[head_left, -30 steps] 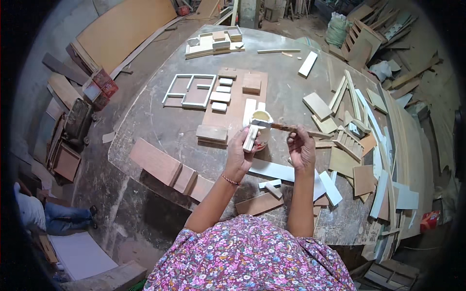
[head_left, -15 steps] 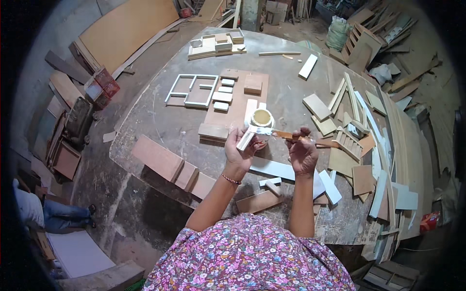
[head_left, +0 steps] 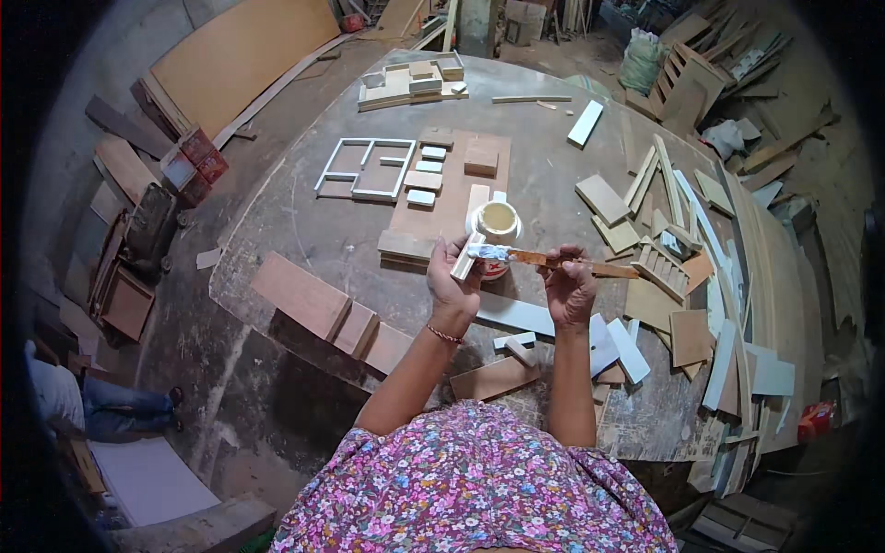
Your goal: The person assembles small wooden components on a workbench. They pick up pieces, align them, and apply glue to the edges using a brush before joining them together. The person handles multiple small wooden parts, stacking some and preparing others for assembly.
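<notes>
In my left hand (head_left: 452,288) I grip a small pale wooden block (head_left: 464,264) between thumb and fingers. My right hand (head_left: 571,293) is closed round a flat brown wooden stick (head_left: 527,258). Thick white glue or paste (head_left: 489,251) coats the stick's left end, which lies against the top of the block. Just beyond my hands stands an open white jar (head_left: 499,219) with pale stuff inside; its lower part is partly hidden by the stick and my left hand.
Past the jar, small white-edged blocks (head_left: 430,167) sit on a brown board (head_left: 493,157), beside a white divided frame (head_left: 365,169). Wood offcuts (head_left: 604,200) crowd the table's right side. Brown boards (head_left: 301,293) lie along the near left edge. A person (head_left: 120,405) stands at far left.
The stick's coated end has slid slightly left onto the block. My right hand has turned a little, and the block is tilted slightly differently in my left fingers.
</notes>
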{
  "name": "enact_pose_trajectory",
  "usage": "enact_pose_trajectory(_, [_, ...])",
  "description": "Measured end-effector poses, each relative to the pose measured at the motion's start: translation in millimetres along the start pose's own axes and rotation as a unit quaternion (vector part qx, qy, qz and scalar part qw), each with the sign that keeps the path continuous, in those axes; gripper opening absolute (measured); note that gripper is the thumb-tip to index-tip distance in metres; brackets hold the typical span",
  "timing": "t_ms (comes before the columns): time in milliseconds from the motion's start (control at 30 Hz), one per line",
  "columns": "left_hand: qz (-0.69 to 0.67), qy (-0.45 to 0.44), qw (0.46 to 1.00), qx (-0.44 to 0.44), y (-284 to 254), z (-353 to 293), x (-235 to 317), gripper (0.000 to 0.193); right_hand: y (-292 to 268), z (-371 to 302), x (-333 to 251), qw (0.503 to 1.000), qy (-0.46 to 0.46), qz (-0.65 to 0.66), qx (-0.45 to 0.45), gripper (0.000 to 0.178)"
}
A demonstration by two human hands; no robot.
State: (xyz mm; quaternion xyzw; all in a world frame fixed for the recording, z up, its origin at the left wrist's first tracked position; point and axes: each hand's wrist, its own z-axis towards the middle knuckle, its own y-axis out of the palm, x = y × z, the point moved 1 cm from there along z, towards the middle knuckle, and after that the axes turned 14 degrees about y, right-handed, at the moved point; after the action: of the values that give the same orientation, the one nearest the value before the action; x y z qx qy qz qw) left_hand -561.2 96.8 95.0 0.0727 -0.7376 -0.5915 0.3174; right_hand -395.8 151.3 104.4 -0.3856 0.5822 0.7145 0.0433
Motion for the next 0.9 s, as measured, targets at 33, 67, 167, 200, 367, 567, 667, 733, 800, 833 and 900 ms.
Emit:
enact_pose_trajectory(33, [-0.006,0.005,1.000,-0.004,-1,0,-1,0.041,-1,0,0,1.000,0.000,-0.002,0.001,0.023])
enact_pose_trajectory(67, [-0.012,0.011,1.000,-0.007,-2,1,-1,0.042,-1,0,1,1.000,-0.003,0.008,0.009,0.023])
enact_pose_trajectory(167, [-0.014,-0.002,0.999,-0.035,-6,2,0,0.044,-2,2,2,0.999,-0.021,0.025,0.018,0.022])
enact_pose_trajectory(200, [-0.013,-0.008,0.999,-0.045,-7,2,0,0.044,-4,3,1,0.999,-0.029,0.022,0.023,0.022])
enact_pose_trajectory(367, [-0.007,-0.003,0.999,-0.034,-7,0,-4,0.044,-11,4,-3,0.997,-0.051,0.005,0.049,0.021])
enact_pose_trajectory(567, [0.035,0.011,0.999,0.020,3,-3,-5,0.042,-11,0,0,0.999,-0.015,-0.028,0.012,0.021])
enact_pose_trajectory(667, [0.025,0.012,0.999,-0.027,-5,-1,-4,0.043,-6,1,1,0.999,-0.020,-0.034,0.019,0.019])
enact_pose_trajectory(733, [0.009,-0.001,0.999,-0.037,-10,1,-5,0.044,-7,3,-2,0.998,-0.039,-0.033,0.027,0.019])
enact_pose_trajectory(800, [0.027,-0.006,0.999,-0.019,-10,0,-6,0.044,-7,2,-5,0.997,-0.049,-0.043,0.029,0.022])
enact_pose_trajectory(833, [0.031,0.003,0.999,-0.039,-10,0,-6,0.043,-5,1,-7,0.997,-0.053,-0.049,0.030,0.023])
enact_pose_trajectory(900, [0.018,-0.006,0.999,-0.033,-11,3,-6,0.042,2,-1,-12,0.997,-0.057,-0.055,0.003,0.028])
